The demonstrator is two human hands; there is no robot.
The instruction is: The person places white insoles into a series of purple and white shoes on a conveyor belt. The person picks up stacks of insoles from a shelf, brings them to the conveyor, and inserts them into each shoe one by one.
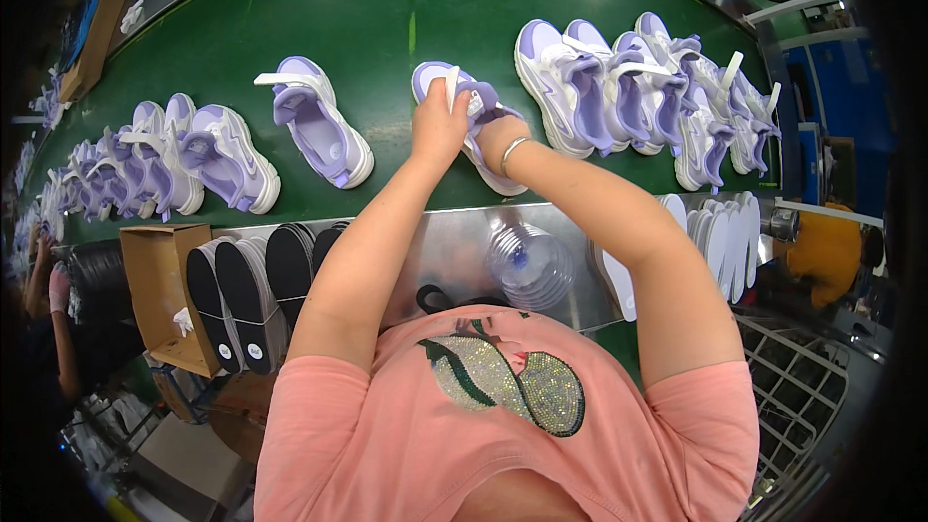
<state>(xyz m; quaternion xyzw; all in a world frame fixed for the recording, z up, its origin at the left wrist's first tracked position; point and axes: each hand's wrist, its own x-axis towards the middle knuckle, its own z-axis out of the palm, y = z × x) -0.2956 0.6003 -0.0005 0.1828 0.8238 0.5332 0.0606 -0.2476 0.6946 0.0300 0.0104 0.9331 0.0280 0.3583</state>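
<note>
We lose the fingertips of the right hand (503,143) inside the lilac-and-white shoe (486,94), and the left hand (440,124) covers part of that shoe's side, while its tongue label (475,104) is too small for us to read. The left forearm (365,242) hides some black insoles (242,304) and the right forearm (614,203) some white insoles (715,244) from us. At the dark left rim we see the farthest shoes (48,211) only as a blur, and a co-worker (64,353) is mostly swallowed by shadow.

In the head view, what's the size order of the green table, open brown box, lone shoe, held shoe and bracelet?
Green table
Open brown box
Lone shoe and held shoe: unranked, since the latter is partly covered
Bracelet
</note>
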